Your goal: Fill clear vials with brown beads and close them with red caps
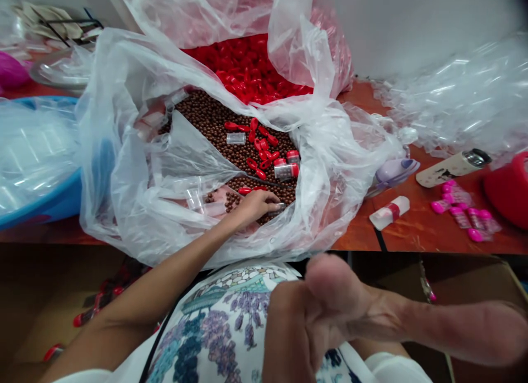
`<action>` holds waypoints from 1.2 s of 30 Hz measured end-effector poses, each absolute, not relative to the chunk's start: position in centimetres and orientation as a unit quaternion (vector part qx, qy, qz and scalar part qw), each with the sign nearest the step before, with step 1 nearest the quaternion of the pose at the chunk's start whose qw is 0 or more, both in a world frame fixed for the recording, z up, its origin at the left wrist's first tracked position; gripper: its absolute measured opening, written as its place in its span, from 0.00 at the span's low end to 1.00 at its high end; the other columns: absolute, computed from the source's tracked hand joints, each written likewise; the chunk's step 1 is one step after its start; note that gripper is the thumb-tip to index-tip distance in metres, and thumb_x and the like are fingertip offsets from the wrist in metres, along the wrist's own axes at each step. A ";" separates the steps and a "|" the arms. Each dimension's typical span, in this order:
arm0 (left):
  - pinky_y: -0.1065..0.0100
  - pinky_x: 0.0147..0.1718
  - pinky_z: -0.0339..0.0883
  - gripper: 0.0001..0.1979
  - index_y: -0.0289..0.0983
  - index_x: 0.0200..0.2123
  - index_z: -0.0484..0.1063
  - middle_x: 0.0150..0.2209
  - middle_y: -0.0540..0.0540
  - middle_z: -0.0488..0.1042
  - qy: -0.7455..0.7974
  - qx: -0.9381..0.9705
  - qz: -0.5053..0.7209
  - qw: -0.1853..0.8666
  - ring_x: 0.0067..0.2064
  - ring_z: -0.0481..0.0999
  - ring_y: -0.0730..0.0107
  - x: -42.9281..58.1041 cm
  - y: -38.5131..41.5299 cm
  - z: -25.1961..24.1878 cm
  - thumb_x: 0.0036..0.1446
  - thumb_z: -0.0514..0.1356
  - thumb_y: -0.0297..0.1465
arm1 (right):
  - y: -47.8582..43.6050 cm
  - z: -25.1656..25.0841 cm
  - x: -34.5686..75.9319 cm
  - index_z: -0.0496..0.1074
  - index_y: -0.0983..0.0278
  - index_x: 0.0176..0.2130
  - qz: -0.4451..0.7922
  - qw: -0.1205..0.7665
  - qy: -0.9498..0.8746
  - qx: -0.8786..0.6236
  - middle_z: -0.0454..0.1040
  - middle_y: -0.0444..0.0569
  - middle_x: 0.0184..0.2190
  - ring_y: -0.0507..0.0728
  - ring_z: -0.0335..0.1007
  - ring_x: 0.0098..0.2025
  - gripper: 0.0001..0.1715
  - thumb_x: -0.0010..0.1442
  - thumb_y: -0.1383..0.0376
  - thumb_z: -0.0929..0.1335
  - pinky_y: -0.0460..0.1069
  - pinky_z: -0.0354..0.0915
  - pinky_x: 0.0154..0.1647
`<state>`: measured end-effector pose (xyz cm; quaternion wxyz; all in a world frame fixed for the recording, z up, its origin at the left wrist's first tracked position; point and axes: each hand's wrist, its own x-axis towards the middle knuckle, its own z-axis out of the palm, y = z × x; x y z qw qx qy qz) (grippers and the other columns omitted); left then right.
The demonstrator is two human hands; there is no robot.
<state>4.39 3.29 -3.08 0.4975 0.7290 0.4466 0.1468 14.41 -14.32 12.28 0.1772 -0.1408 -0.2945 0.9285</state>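
Observation:
My left hand (pixel 256 205) reaches into a large translucent plastic bag (pixel 325 157), its fingers closed around a small clear plastic tube (pixel 279 208) at the near side of the brown beads (pixel 206 122). Red loop-ended caps (pixel 264 146), an uncapped clear tube (pixel 236 138) and red-capped tubes (pixel 286 171) with brown beads inside lie on the beads. Close to the camera and blurred is my right hand (pixel 330 317), palm side showing. Its thumb stretches out to the right, the other fingers are partly bent, and nothing shows in it.
Behind stands a bag of red pieces (pixel 251 64). A blue basin (pixel 49 190) with clear plastic sits left. On the right are a bottle (pixel 449 168), a white packet (pixel 390 212), pink-capped tubes (pixel 470 212), a red container (pixel 509 188) and clear plastic pieces (pixel 466 97). Cardboard boxes (pixel 482 300) sit below the table edge.

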 end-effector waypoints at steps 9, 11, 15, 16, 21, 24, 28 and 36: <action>0.62 0.36 0.68 0.22 0.34 0.41 0.78 0.35 0.44 0.79 0.430 0.486 0.240 0.722 0.33 0.75 0.66 3.3 2.7 -4.0 0.41 0.69 0.37 | -7.0 9.2 21.0 0.67 0.46 0.52 0.593 0.716 -0.335 -0.150 0.71 0.42 0.37 0.48 0.64 0.23 0.26 0.55 0.43 0.65 0.45 0.65 0.21; 0.62 0.37 0.69 0.23 0.34 0.41 0.78 0.36 0.43 0.79 0.424 0.443 0.255 0.748 0.33 0.76 0.66 2.6 2.5 -3.9 0.39 0.71 0.37 | -5.4 7.4 21.5 0.72 0.52 0.42 0.572 0.731 -0.293 -0.228 0.70 0.41 0.33 0.46 0.61 0.23 0.17 0.59 0.47 0.65 0.42 0.63 0.21; 0.60 0.42 0.69 0.22 0.35 0.39 0.78 0.39 0.43 0.79 0.434 0.402 0.285 0.754 0.37 0.77 0.65 0.4 1.9 -2.9 0.37 0.72 0.35 | -2.8 3.0 20.6 0.72 0.58 0.35 0.522 0.661 -0.324 -0.431 0.71 0.40 0.30 0.47 0.65 0.26 0.04 0.58 0.60 0.69 0.43 0.63 0.26; 0.60 0.43 0.68 0.22 0.34 0.39 0.78 0.39 0.43 0.79 0.439 0.399 0.291 0.750 0.38 0.77 0.64 -0.3 1.7 -2.7 0.37 0.72 0.35 | -2.3 2.0 20.2 0.72 0.58 0.35 0.507 0.619 -0.369 -0.472 0.71 0.41 0.29 0.49 0.66 0.28 0.05 0.58 0.60 0.69 0.44 0.64 0.28; 0.60 0.47 0.68 0.23 0.33 0.40 0.77 0.41 0.43 0.78 0.472 0.376 0.341 0.721 0.40 0.77 0.64 -3.8 0.4 -1.7 0.38 0.72 0.33 | -0.3 -1.5 17.5 0.74 0.61 0.40 0.300 0.361 -0.690 -0.552 0.74 0.49 0.39 0.57 0.68 0.42 0.10 0.62 0.65 0.64 0.52 0.63 0.47; 0.60 0.47 0.68 0.24 0.32 0.44 0.75 0.43 0.40 0.78 0.462 0.354 0.359 0.730 0.44 0.77 0.62 -5.4 -0.4 -1.2 0.40 0.71 0.30 | 0.9 -2.5 16.0 0.74 0.62 0.46 0.185 0.240 -0.785 -0.540 0.73 0.52 0.44 0.58 0.66 0.45 0.16 0.64 0.69 0.61 0.54 0.61 0.50; 0.62 0.46 0.70 0.23 0.32 0.45 0.74 0.44 0.39 0.77 0.434 0.322 0.372 0.755 0.46 0.77 0.60 -6.2 -1.3 -0.8 0.42 0.70 0.29 | 1.9 -3.5 14.6 0.70 0.62 0.52 0.117 0.156 -0.822 -0.535 0.72 0.56 0.46 0.61 0.63 0.44 0.19 0.63 0.67 0.63 0.55 0.61 0.49; 0.65 0.45 0.69 0.21 0.33 0.42 0.73 0.40 0.42 0.79 0.460 0.330 0.388 0.727 0.42 0.78 0.64 -5.5 -2.1 -1.1 0.43 0.70 0.30 | 0.7 -3.6 15.1 0.72 0.61 0.49 0.235 0.283 -0.724 -0.583 0.75 0.52 0.43 0.59 0.69 0.44 0.16 0.62 0.62 0.64 0.55 0.63 0.49</action>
